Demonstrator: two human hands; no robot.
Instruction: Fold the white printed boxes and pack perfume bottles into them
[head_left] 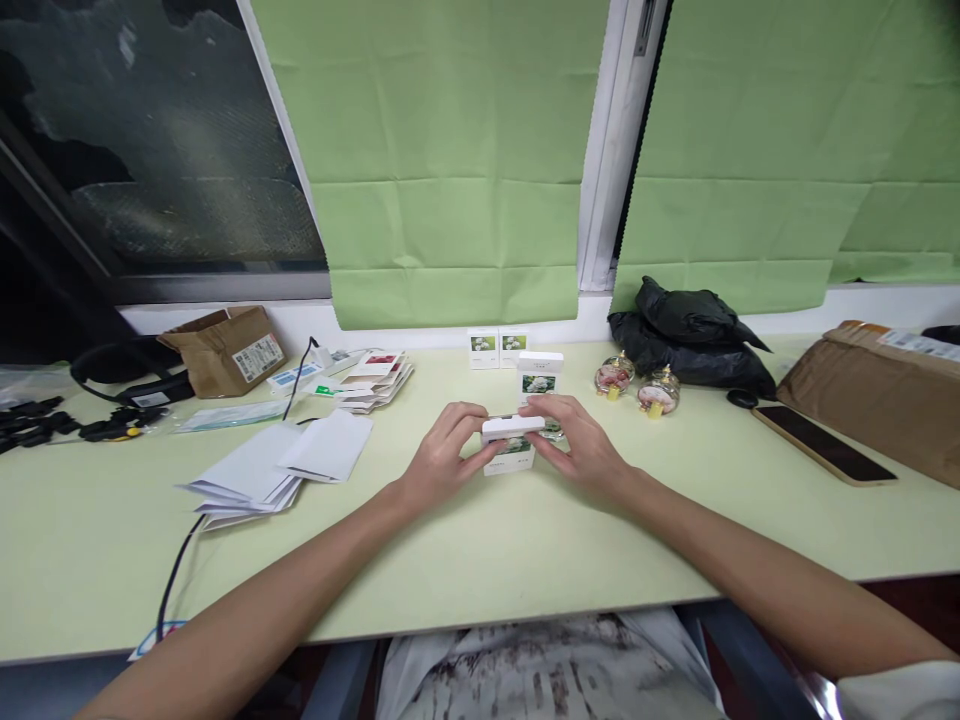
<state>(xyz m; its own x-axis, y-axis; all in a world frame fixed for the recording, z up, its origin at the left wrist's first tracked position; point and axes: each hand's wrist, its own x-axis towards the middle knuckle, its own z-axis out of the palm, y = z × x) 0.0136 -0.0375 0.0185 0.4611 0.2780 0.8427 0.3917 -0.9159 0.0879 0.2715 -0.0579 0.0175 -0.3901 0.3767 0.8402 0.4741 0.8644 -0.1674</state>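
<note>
Left hand (442,450): fingers curled around the left end of a small white box (510,445), thumb on its near side; grasping it.
Right hand (577,445): fingers over the top and right end of the same box; grasping it.
Small white box: held low over the desk (480,560), near the middle, between both hands; floral picture on its front face, lid flap on top.
Behind the box: a taller upright box (539,377) with the same floral picture, just beyond the fingertips.
Far edge: two more small boxes (498,347) side by side against the wall.
Right of centre: two round glass bottles (636,384) with yellow caps, a black plastic bag (694,335) behind them.
Far right: a phone (823,444) lying flat, beside a brown parcel (877,395).
Left: folded white papers (277,465), a stack of flat cartons (375,378), an open cardboard box (229,348), a black cable (176,570).
</note>
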